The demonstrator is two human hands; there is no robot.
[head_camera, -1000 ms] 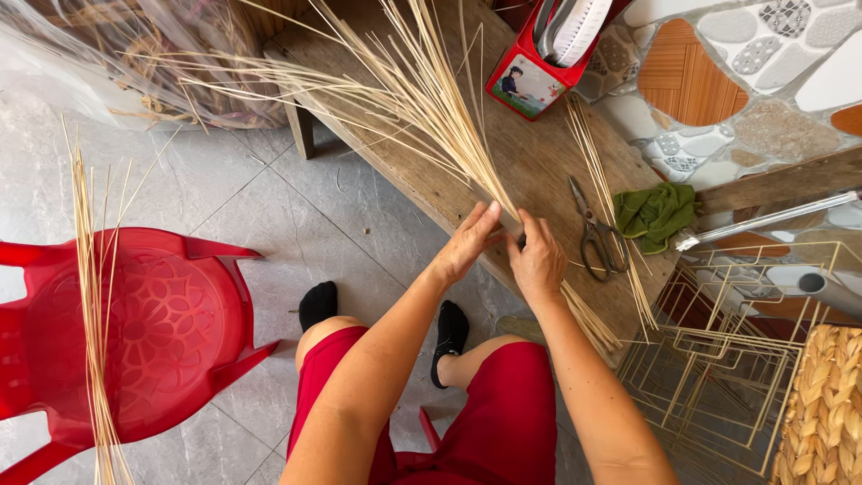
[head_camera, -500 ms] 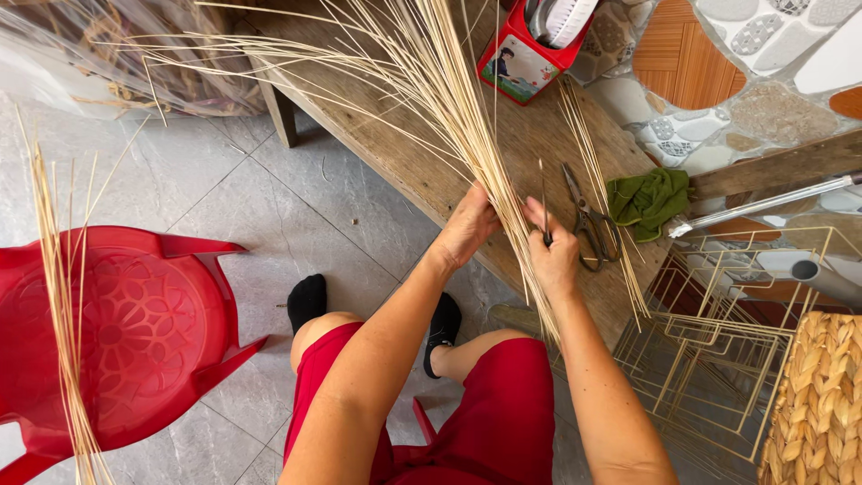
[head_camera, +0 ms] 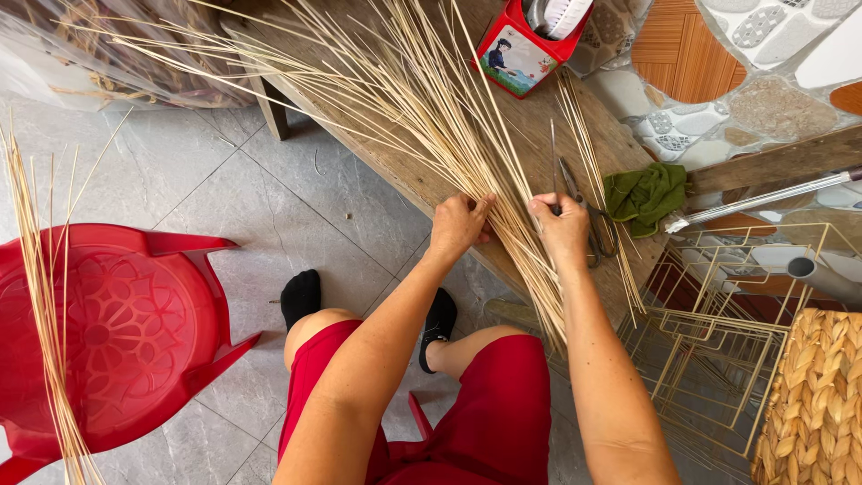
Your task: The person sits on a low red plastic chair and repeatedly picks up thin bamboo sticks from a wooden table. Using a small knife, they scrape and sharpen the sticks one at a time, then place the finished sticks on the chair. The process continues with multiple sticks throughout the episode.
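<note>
Head view looks down on a seated person in red shorts, both bare arms reaching out to a wooden desk point(head_camera: 359, 144). Across the desk lies a large bundle of pale reeds point(head_camera: 422, 108), fanning out toward the upper left and narrowing to a tight sheaf that runs down past the desk's near edge, between the two hands. Left hand point(head_camera: 460, 226) rests on the sheaf's left side, fingers curled and pressed together against the reeds. Right hand point(head_camera: 562, 230) sits just beside the sheaf on its right, thumb and fingers pinching a single thin reed that stands up from it. Scissors point(head_camera: 593, 216) lie on the desk just behind the right hand, partly hidden by it, and a crumpled green cloth point(head_camera: 648, 193) lies near them to the right. A red box point(head_camera: 525, 49) stands at the desk's far end, holding items too cut off to tell. On the tiled floor to the left is a red plastic chair point(head_camera: 108, 332) with more reeds point(head_camera: 40, 296) leaning across it. At lower right stand gold wire frames point(head_camera: 718, 359) and, beside them, a woven basket point(head_camera: 817, 404).
</note>
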